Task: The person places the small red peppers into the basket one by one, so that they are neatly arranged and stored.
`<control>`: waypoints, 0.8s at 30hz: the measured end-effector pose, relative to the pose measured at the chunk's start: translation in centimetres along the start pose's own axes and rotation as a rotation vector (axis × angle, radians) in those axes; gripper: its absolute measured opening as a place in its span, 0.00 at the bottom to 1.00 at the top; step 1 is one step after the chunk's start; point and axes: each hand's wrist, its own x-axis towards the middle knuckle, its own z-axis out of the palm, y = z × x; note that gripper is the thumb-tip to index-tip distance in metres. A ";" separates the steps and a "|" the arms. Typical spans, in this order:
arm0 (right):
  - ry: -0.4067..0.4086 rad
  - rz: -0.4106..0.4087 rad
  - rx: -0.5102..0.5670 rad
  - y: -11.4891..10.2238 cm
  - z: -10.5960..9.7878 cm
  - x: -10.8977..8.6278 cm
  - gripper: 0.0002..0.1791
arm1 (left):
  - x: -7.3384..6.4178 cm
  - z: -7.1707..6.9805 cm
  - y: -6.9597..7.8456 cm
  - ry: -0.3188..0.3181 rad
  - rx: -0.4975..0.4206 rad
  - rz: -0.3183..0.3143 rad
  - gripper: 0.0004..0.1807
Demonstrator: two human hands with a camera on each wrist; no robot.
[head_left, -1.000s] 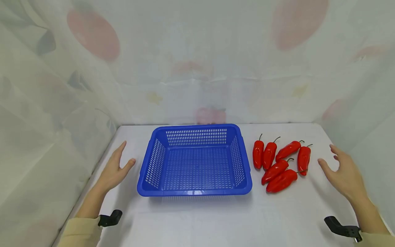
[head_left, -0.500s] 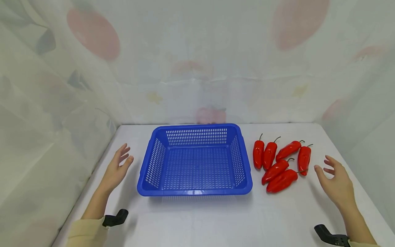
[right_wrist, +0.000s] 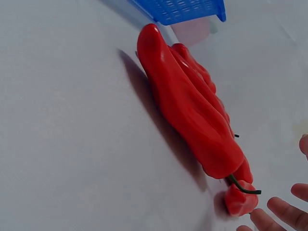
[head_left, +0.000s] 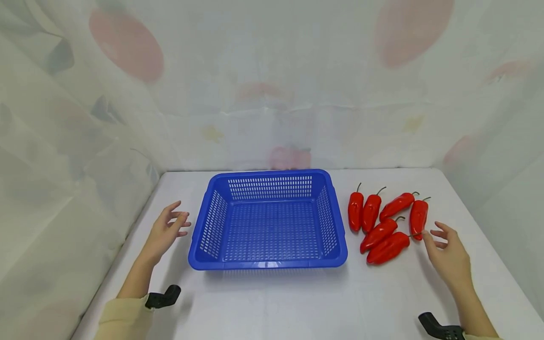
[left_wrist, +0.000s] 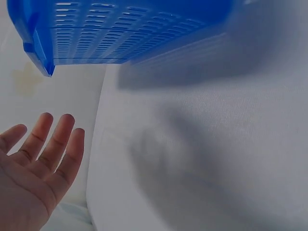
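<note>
A blue perforated plastic basket (head_left: 267,265) sits in the middle of the white table, with nothing inside it. To its right lie several red peppers with green stems, the nearest red pepper (head_left: 387,248) slanting toward my right hand. My right hand (head_left: 451,260) hovers just right of them, fingers loosely bent and holding nothing. Its thumb tip is close to that pepper's stem; whether they touch I cannot tell. My left hand (head_left: 162,235) hangs above the table left of the basket, apart from it, fingers relaxed and spread in the left wrist view.
A pale curtain (head_left: 267,94) with faded fruit prints rises behind the table (head_left: 276,307), and similar sheets hang on both sides. Black wrist mounts (head_left: 163,297) project inward from both wrists.
My right hand has moved left and slightly nearer to the peppers. My left hand has shifted a little right toward the basket, its fingers bending more. Basket and peppers have stayed put.
</note>
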 end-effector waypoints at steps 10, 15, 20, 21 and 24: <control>-0.085 0.148 0.056 -6.3 -2.0 -3.2 0.35 | 0.6 0.3 0.9 -0.065 0.009 -0.068 0.35; -0.117 0.219 0.050 -7.0 -1.7 -3.7 0.36 | 1.0 0.5 1.0 -0.113 0.008 -0.137 0.34; -0.151 0.252 0.058 -6.8 -0.9 -3.9 0.37 | 1.1 0.9 1.2 -0.119 0.003 -0.162 0.33; -0.156 0.255 0.060 -6.9 -0.8 -4.0 0.37 | 1.1 1.0 1.3 -0.123 0.004 -0.161 0.33; -0.167 0.256 0.051 -7.1 -0.5 -4.3 0.36 | 1.1 1.2 1.4 -0.135 -0.002 -0.162 0.34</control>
